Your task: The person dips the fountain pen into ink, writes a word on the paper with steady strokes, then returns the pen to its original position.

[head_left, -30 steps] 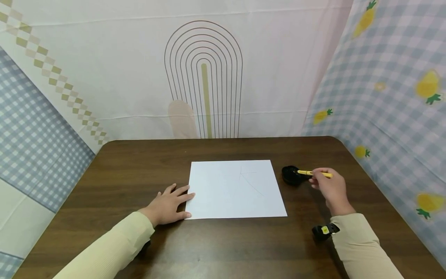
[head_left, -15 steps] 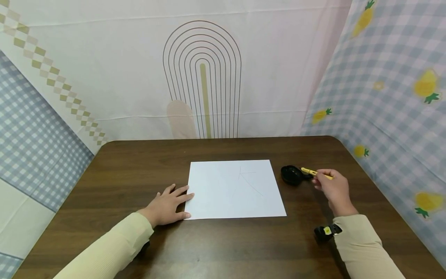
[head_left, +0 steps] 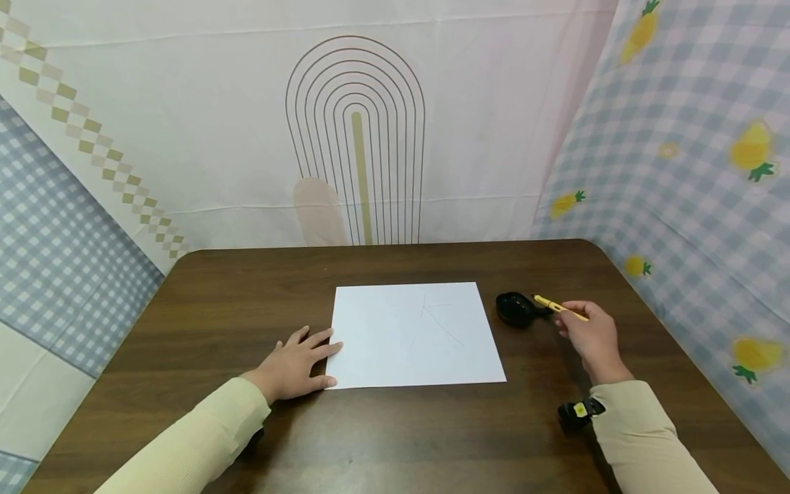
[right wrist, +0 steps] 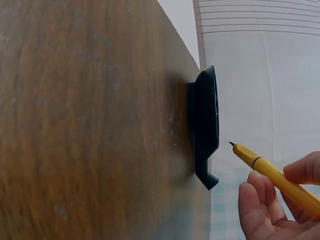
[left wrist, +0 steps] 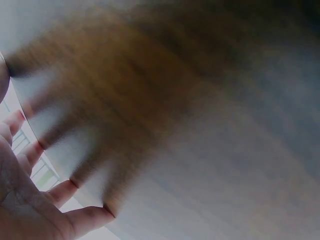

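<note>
A sheet of white paper (head_left: 382, 350) lies on the table, with a few thin faint lines on its right half. My left hand (head_left: 302, 360) rests with fingers spread at the paper's left edge, some fingertips on the sheet. In the left wrist view the spread fingers of the left hand (left wrist: 45, 200) touch the surface. My right hand (head_left: 589, 336) pinches a yellow pen (right wrist: 277, 177) between thumb and fingers. Its dark pointed tip is in the air beside a small black dish with a short handle (head_left: 515, 310), apart from it in the right wrist view.
The brown wooden table (head_left: 395, 439) has rounded far corners. Behind it hangs a white cloth (head_left: 494, 123) printed with arches. Blue checked cloth (head_left: 685, 171) with yellow fruit prints closes off the right side, and more checked cloth (head_left: 55, 192) hangs at the left.
The pen tip has come up out of the black dish and shifted right, the right hand drawing slightly right and nearer. The left hand and paper stay in place; the view shifts slightly.
</note>
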`<state>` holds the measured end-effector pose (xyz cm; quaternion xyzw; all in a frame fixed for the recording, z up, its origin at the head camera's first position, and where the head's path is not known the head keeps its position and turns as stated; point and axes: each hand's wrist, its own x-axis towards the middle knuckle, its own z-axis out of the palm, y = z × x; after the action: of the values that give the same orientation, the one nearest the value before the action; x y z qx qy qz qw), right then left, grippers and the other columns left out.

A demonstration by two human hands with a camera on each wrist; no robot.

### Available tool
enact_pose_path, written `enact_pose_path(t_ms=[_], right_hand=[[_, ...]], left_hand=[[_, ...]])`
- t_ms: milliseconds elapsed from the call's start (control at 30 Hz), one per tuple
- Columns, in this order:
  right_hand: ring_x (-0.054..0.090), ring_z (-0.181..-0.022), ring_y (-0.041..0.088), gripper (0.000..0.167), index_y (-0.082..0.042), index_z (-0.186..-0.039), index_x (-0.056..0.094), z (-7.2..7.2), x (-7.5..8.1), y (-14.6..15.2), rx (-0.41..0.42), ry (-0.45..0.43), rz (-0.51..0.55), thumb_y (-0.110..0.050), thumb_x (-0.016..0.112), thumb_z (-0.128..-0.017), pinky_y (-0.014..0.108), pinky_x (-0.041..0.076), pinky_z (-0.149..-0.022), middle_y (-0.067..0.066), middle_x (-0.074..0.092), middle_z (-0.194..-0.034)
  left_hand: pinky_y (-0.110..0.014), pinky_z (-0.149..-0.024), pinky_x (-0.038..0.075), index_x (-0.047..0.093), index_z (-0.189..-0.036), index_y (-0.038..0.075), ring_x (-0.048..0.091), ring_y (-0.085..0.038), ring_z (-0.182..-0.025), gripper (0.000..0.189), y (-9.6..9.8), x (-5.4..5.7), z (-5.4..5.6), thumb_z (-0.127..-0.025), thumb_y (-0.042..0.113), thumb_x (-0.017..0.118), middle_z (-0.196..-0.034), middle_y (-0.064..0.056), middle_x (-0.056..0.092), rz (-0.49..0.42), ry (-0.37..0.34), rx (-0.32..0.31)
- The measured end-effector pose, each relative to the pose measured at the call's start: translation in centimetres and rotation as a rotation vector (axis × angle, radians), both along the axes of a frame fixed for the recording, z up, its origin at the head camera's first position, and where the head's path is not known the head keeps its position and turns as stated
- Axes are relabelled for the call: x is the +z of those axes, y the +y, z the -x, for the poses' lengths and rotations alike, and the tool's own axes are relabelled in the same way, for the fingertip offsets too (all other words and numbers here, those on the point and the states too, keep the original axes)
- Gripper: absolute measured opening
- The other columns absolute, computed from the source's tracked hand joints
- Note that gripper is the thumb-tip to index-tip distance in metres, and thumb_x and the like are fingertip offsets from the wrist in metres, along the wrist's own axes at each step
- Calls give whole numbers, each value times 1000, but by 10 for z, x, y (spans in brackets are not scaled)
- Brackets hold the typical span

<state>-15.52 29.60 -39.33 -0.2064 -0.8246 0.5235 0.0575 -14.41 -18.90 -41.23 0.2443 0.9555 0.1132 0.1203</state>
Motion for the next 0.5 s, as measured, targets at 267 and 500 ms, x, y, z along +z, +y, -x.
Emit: enact_pose_path(t_ms=[267,500], right_hand=[[60,-76,1,38,6,-128,54,-1,-4,3,2,2,-38,-15,48,-97,21,55,-69,15,62,-106],[58,-77,-1,40,5,-131,53,1,-9,6,0,-7,-55,-17,48,-99,20,54,-70,20,59,-117]], left_hand=[[-76,-95,27,48,-145,22,23,-46,-141,62,0,1,-1,-90,46,64,-156,-5,32,-4,-4,1],[-77,-95,27,48,-144,23,24,-47,-140,62,0,2,-2,-90,47,64,-155,-5,33,-5,-1,-3]])
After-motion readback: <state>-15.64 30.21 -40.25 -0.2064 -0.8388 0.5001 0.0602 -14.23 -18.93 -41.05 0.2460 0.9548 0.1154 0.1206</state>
